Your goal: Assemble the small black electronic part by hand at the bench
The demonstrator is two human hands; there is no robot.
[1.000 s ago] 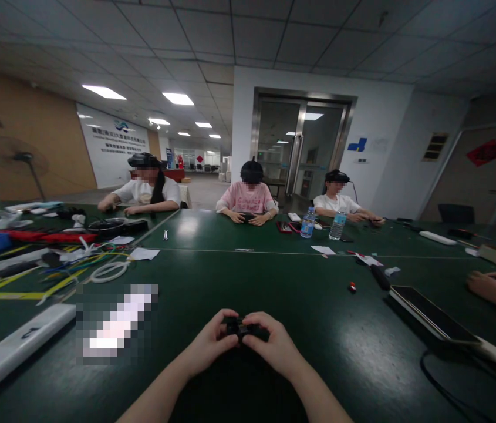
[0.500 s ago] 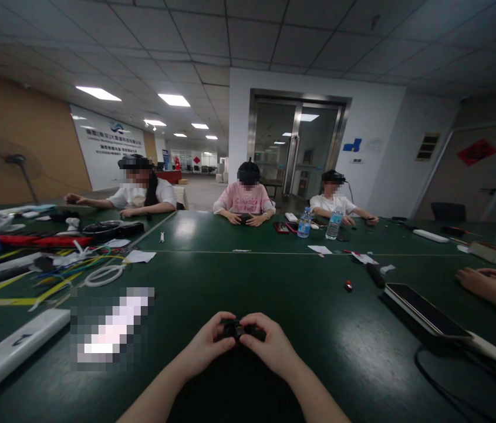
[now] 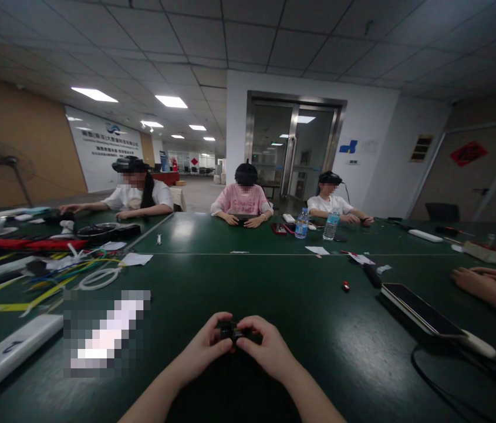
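A small black object (image 3: 229,332) is held between my two hands, low in the middle of the view and just above the dark green table (image 3: 212,279). Its exact kind is too small and dark to make out. My left hand (image 3: 211,341) pinches its left side between thumb and fingers. From the right, my right hand (image 3: 262,341) grips the other side, thumb in front and fingers behind. The fingers cover much of the object. A speck of orange shows beneath it.
To the left lie a white power-bank-like bar (image 3: 14,352), a blurred-out bright rectangle and tangled cables (image 3: 100,278). On the right are a phone (image 3: 421,308), a small red item (image 3: 346,286) and another person's hands (image 3: 479,282). Water bottles (image 3: 331,225) and seated people are across the table.
The small black object has turned slightly between my fingers, and a bit of orange now shows under it. The whole view has shifted a little.
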